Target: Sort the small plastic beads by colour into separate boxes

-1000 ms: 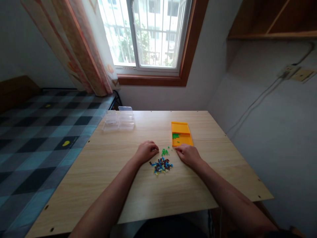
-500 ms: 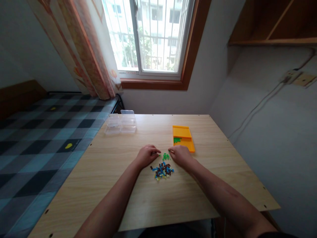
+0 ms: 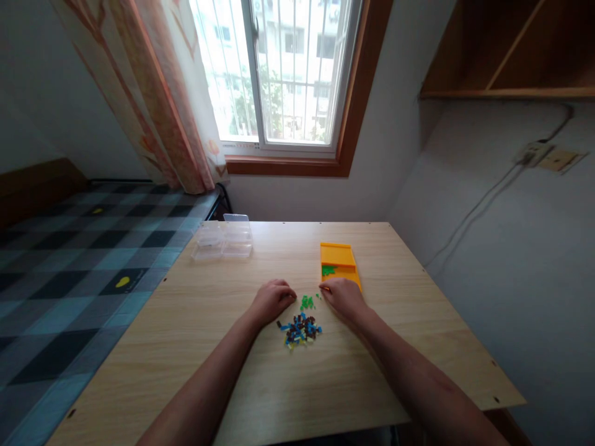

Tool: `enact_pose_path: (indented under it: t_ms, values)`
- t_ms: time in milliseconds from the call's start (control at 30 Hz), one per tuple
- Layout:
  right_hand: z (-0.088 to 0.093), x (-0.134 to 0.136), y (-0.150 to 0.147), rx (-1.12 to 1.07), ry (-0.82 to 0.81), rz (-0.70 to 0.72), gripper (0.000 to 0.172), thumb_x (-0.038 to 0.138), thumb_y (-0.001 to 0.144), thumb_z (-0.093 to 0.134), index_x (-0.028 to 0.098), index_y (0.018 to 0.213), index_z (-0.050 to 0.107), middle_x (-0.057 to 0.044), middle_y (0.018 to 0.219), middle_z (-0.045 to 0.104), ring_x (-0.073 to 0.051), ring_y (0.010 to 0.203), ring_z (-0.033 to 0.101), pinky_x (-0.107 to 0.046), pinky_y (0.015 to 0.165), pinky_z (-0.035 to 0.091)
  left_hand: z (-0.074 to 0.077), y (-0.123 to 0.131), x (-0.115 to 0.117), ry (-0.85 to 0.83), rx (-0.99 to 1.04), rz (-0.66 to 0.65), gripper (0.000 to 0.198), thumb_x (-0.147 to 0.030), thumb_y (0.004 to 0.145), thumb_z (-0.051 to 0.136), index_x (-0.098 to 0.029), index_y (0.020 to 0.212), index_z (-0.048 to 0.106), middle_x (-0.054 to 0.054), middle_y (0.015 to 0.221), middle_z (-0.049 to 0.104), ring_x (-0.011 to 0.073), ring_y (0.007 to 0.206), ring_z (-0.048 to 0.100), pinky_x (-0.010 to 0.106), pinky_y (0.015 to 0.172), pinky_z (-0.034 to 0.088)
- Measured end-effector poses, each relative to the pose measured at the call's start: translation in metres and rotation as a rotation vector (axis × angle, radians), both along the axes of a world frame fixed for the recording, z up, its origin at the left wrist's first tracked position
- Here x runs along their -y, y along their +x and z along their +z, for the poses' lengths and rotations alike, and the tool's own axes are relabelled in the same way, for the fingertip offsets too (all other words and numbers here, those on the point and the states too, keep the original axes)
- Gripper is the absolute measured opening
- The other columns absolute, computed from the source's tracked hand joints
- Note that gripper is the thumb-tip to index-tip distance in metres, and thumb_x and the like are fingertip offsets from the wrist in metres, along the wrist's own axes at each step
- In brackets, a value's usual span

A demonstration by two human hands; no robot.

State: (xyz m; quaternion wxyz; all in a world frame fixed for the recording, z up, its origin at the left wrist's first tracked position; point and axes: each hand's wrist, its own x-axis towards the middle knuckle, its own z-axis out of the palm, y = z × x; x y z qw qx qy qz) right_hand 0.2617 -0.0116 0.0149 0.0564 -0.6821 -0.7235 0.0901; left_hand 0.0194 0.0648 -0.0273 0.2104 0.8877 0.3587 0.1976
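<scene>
My left hand (image 3: 274,300) rests on the table just left of a small pile of green bricks (image 3: 307,302). Its fingers are curled together, and whatever may be between them is hidden. On the other side, my right hand (image 3: 343,295) has its fingertips pinched at the near left corner of an orange two-part tray (image 3: 337,254); anything in that pinch is too small to make out. Several green pieces (image 3: 328,271) lie in the tray's nearer compartment. Closer to me sits a mixed pile of blue, brown and yellowish bricks (image 3: 301,328).
A clear plastic compartment box (image 3: 223,248) with its lid raised stands at the far left of the wooden table (image 3: 400,347). A bed with a checked cover (image 3: 60,266) adjoins the left side. Window and wall are behind; a shelf (image 3: 506,94) hangs upper right.
My left fingers, slightly apart at the green pile before, have drawn together. My right hand has shifted a little toward the tray, and a few green bits now lie apart beside it.
</scene>
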Motion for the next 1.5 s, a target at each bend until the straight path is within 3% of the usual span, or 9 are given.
enact_pose_path:
  t_ms: [200,467,667,800,933,1033,1133,1267,1500]
  values:
    - [-0.005,0.001,-0.002,-0.009,-0.009,0.009,0.032,0.036,0.099,0.052,0.031,0.120,0.076,-0.005,0.116,0.077,-0.021,0.105,0.070,-0.027,0.084,0.048,0.003,0.000,0.001,-0.014,-0.009,0.025,0.007,-0.020,0.084,0.072,-0.024,0.085,0.078,0.003,0.091,0.072,0.0191,0.089,0.064,0.029,0.082,0.044]
    - [-0.007,0.001,-0.018,0.008,0.001,0.026,0.030,0.033,0.098,0.052,0.022,0.091,0.079,-0.010,0.094,0.078,-0.022,0.090,0.072,-0.027,0.076,0.046,0.003,0.000,-0.001,-0.041,0.005,0.038,0.007,-0.020,0.084,0.071,-0.022,0.084,0.077,0.003,0.091,0.072,0.0185,0.089,0.064,0.028,0.081,0.046]
    - [0.003,-0.007,0.013,-0.013,0.045,-0.058,0.028,0.036,0.098,0.053,0.032,0.110,0.078,-0.002,0.112,0.078,-0.019,0.101,0.071,-0.025,0.076,0.046,0.008,0.002,-0.003,-0.069,0.003,0.049,0.011,-0.016,0.084,0.068,-0.021,0.086,0.077,0.003,0.091,0.072,0.0177,0.086,0.065,0.026,0.078,0.047]
    - [0.004,-0.018,0.053,0.012,0.046,-0.188,0.032,0.033,0.099,0.050,0.030,0.114,0.078,-0.004,0.115,0.077,-0.021,0.100,0.072,-0.027,0.076,0.048,0.023,0.026,-0.010,-0.074,-0.014,0.050,0.013,-0.017,0.088,0.064,-0.019,0.090,0.077,0.004,0.092,0.070,0.0151,0.080,0.065,0.024,0.074,0.049]
    - [-0.006,-0.027,0.069,0.021,0.014,-0.191,0.027,0.030,0.093,0.057,0.031,0.104,0.081,-0.003,0.108,0.079,-0.021,0.097,0.072,-0.026,0.076,0.048,0.035,0.078,-0.019,-0.045,-0.072,0.012,0.013,-0.022,0.089,0.066,-0.022,0.095,0.078,0.004,0.096,0.069,0.0156,0.083,0.065,0.024,0.078,0.049]
    - [-0.013,-0.031,0.068,0.013,0.018,-0.162,0.027,0.032,0.094,0.056,0.033,0.105,0.081,-0.002,0.110,0.079,-0.020,0.100,0.071,-0.026,0.078,0.049,0.034,0.118,-0.024,-0.021,-0.157,-0.017,0.014,-0.022,0.087,0.068,-0.024,0.093,0.080,0.004,0.096,0.070,0.0177,0.085,0.066,0.025,0.079,0.048]
    - [-0.015,-0.032,0.069,0.001,0.037,-0.142,0.028,0.034,0.095,0.055,0.034,0.110,0.080,-0.001,0.114,0.078,-0.020,0.102,0.070,-0.025,0.079,0.048,0.030,0.142,-0.028,0.005,-0.248,-0.035,0.017,-0.019,0.086,0.066,-0.025,0.091,0.081,0.005,0.093,0.070,0.0195,0.084,0.066,0.026,0.077,0.048]
    - [-0.015,-0.029,0.072,-0.021,0.068,-0.123,0.030,0.034,0.097,0.054,0.033,0.116,0.078,-0.002,0.117,0.076,-0.019,0.104,0.069,-0.025,0.080,0.047,0.029,0.150,-0.034,0.027,-0.331,-0.029,0.022,-0.020,0.086,0.063,-0.027,0.094,0.082,0.006,0.092,0.069,0.0204,0.084,0.067,0.026,0.075,0.048]
    - [-0.012,-0.026,0.071,-0.052,0.103,-0.065,0.026,0.034,0.096,0.057,0.031,0.106,0.081,-0.004,0.106,0.077,-0.020,0.102,0.065,-0.027,0.084,0.045,0.029,0.148,-0.036,0.032,-0.357,0.021,0.021,-0.023,0.087,0.066,-0.028,0.099,0.082,0.006,0.096,0.070,0.0217,0.088,0.068,0.027,0.077,0.049]
